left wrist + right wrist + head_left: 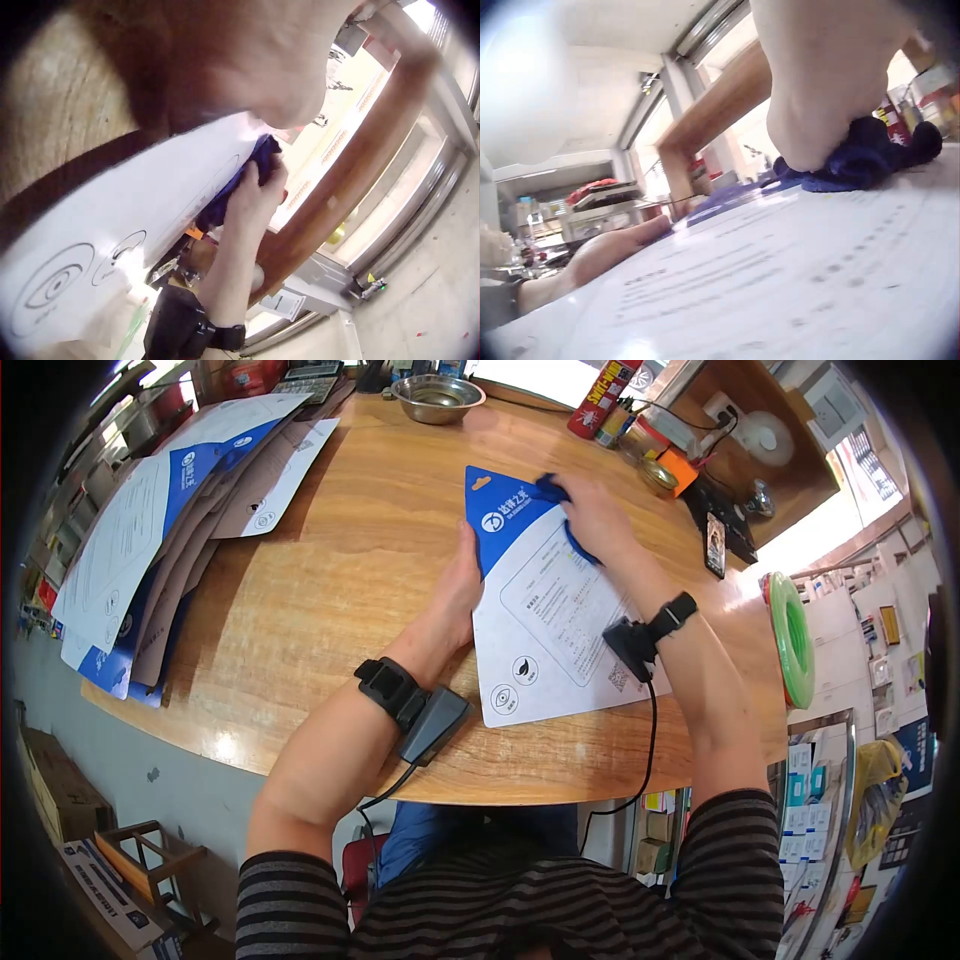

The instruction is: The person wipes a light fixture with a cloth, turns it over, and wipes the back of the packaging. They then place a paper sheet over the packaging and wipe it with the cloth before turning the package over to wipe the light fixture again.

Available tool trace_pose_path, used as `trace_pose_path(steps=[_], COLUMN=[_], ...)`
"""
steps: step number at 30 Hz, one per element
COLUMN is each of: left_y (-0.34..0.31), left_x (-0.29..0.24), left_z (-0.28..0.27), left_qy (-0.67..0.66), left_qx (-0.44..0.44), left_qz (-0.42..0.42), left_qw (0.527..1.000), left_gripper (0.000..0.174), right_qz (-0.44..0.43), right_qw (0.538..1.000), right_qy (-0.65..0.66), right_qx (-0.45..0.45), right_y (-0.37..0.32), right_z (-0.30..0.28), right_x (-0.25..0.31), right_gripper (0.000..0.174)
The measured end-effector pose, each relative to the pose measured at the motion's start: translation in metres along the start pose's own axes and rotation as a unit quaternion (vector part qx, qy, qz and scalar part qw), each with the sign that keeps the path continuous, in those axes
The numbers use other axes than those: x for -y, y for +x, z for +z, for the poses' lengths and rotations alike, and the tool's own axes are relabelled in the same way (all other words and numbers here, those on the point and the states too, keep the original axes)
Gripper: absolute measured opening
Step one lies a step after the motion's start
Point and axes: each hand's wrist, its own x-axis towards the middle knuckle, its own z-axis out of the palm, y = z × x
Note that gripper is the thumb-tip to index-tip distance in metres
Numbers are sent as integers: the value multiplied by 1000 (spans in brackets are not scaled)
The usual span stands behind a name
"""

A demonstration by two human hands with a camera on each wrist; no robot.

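Observation:
A flat blue-and-white package (545, 600) with a hang hole, printed text and a leaf and an eye symbol is tilted up over the wooden table. My left hand (458, 590) grips its left edge, thumb along the front side and the other fingers hidden behind. At the upper right part of the package, my right hand (600, 525) holds a bunched dark blue cloth (552, 490) against the printed face. From the right wrist view, the cloth (855, 161) lies crumpled under the fingers on the white surface. Both wrists wear black straps with small cameras.
A stack of similar packages (170, 510) lies at the table's left. Along the back stand a metal bowl (438, 400) and a red spray can (603, 398). On the right are a phone (714, 545) and a green coil (790, 640) at the table edge. Camera cables hang near both forearms.

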Motion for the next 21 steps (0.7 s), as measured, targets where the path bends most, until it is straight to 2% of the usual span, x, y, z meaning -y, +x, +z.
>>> trace_pose_path(steps=[3,5,7,10,12,13,15,16,18,21], left_y=[-3,-4,-8,-1,4,5,1,-1,-2,-14], left_x=[-1,-1,-2,3,4,5,1,0,-1,-7], left_z=[2,3,7,2,-3,-5,-2,0,2,9], left_qy=[-17,-29,1,-30,-44,-60,-63,-65,-52,-5], left_qx=[1,4,-20,-20,3,24,47,68,71,69], left_qz=[7,11,9,6,3,1,-5,-8,2,-6], left_qw=[1000,1000,1000,999,999,998,997,995,996,998], left_gripper=[68,66,69,72,74,77,78,80,81,82], right_qz=[15,6,5,-32,-110,-108,-180,-175,-213,-267], right_qw=[1000,1000,1000,998,993,993,981,981,971,960], right_qy=[12,-1,-13,-2,31,30,77,77,111,86], right_qx=[0,3,5,-47,-22,-22,-10,-10,10,-4], right_y=[-36,-66,-98,-134,-150,-154,-157,-153,-137,-102], right_z=[7,-1,-6,-17,-29,-32,-36,-37,-37,-27], right_x=[-42,-44,-37,-19,7,19,44,53,67,82], right_gripper=[35,35,34,33,35,35,39,39,42,39])
